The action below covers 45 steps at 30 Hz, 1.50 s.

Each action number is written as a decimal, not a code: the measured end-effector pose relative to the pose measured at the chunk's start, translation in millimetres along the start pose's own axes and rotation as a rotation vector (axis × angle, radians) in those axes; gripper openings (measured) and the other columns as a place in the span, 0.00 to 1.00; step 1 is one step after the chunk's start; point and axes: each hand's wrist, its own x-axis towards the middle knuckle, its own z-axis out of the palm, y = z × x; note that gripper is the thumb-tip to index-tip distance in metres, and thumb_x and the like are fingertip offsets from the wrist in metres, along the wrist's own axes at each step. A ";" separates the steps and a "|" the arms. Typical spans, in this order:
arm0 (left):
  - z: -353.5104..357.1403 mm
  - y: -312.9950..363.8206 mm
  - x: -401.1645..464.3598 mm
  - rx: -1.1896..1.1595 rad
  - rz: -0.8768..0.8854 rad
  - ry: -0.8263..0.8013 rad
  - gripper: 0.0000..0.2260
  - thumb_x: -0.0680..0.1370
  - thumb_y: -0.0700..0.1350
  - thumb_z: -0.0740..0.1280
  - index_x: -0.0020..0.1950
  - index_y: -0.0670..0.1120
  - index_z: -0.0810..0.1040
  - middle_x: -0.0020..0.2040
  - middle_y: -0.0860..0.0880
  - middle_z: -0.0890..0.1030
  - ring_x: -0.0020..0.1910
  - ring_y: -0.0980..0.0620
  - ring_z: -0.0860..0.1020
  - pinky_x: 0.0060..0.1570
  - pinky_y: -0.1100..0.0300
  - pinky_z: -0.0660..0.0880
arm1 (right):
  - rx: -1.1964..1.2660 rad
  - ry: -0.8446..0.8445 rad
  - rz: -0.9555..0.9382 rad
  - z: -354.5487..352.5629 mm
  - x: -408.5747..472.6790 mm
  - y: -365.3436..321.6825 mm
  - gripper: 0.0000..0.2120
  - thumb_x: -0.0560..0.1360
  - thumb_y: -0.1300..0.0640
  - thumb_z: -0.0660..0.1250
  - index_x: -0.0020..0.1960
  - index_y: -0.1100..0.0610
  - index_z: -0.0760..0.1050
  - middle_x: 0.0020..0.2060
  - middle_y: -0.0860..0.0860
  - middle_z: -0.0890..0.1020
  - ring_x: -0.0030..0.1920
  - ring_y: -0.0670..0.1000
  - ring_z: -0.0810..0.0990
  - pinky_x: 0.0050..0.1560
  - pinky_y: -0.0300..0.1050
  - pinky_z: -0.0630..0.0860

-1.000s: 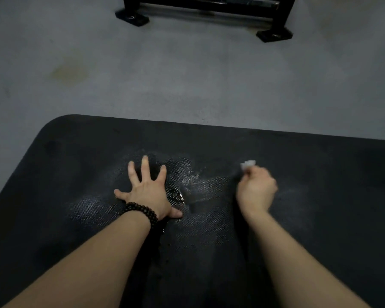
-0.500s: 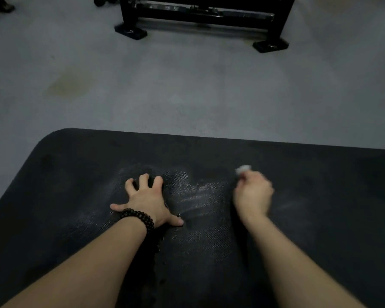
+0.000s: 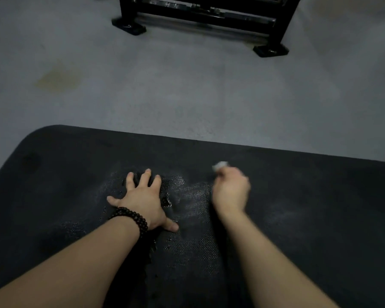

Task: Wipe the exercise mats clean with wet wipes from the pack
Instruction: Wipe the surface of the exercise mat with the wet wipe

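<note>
Now we have both hands down on the black exercise mat point(image 3: 320, 218), which fills the near part of the view. Our left hand point(image 3: 142, 201) lies flat on it with fingers spread, a dark bead bracelet point(image 3: 131, 217) round the wrist. Our right hand point(image 3: 230, 191), a little blurred, is curled into a fist just right of it, and a small white wad of wet wipe point(image 3: 219, 165) pokes out at the far side of the fist, against the mat. Between and around our hands the mat's textured surface glistens with a wet patch point(image 3: 191, 196). The mat's far edge runs across just beyond our fingers, curving into a rounded corner at the far left. Past that edge lies open grey floor point(image 3: 187, 85), bearing a yellowish stain point(image 3: 56, 80) at the left. A black metal rack point(image 3: 209, 16) stands on the floor at the far side, well apart from the mat.
</note>
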 end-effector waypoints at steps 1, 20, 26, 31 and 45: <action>-3.2 0.4 1.9 -0.037 0.001 0.018 0.54 0.63 0.70 0.78 0.80 0.59 0.52 0.81 0.56 0.44 0.81 0.41 0.39 0.66 0.19 0.57 | 0.037 -0.080 -0.141 12.5 -17.9 -20.2 0.14 0.71 0.64 0.63 0.49 0.54 0.84 0.41 0.55 0.83 0.42 0.59 0.81 0.41 0.46 0.75; -8.6 2.8 18.3 -0.095 -0.074 0.048 0.51 0.72 0.56 0.78 0.80 0.68 0.42 0.81 0.56 0.31 0.80 0.41 0.31 0.67 0.18 0.51 | 0.110 -0.335 -0.516 29.0 -18.2 -56.6 0.11 0.74 0.60 0.64 0.51 0.54 0.84 0.42 0.55 0.83 0.44 0.58 0.80 0.46 0.49 0.77; -10.0 2.9 22.0 -0.079 -0.078 -0.013 0.59 0.65 0.65 0.80 0.80 0.68 0.38 0.80 0.56 0.29 0.79 0.41 0.29 0.68 0.19 0.49 | -0.033 0.120 0.149 -15.6 79.7 22.5 0.10 0.76 0.61 0.63 0.51 0.55 0.83 0.47 0.56 0.83 0.47 0.60 0.80 0.48 0.48 0.76; -8.4 2.8 22.0 -0.076 -0.085 0.008 0.58 0.66 0.64 0.80 0.80 0.68 0.39 0.80 0.57 0.29 0.79 0.42 0.29 0.68 0.19 0.50 | 0.027 -0.133 -0.371 35.0 13.3 -51.2 0.13 0.75 0.62 0.63 0.53 0.53 0.83 0.43 0.54 0.83 0.44 0.58 0.80 0.44 0.47 0.76; -9.8 0.9 24.9 -0.081 -0.097 -0.007 0.59 0.64 0.66 0.79 0.78 0.70 0.37 0.79 0.58 0.27 0.78 0.44 0.28 0.69 0.20 0.49 | 0.129 0.067 -0.089 34.0 52.5 -33.5 0.11 0.72 0.64 0.66 0.47 0.53 0.84 0.39 0.53 0.83 0.39 0.58 0.81 0.41 0.46 0.76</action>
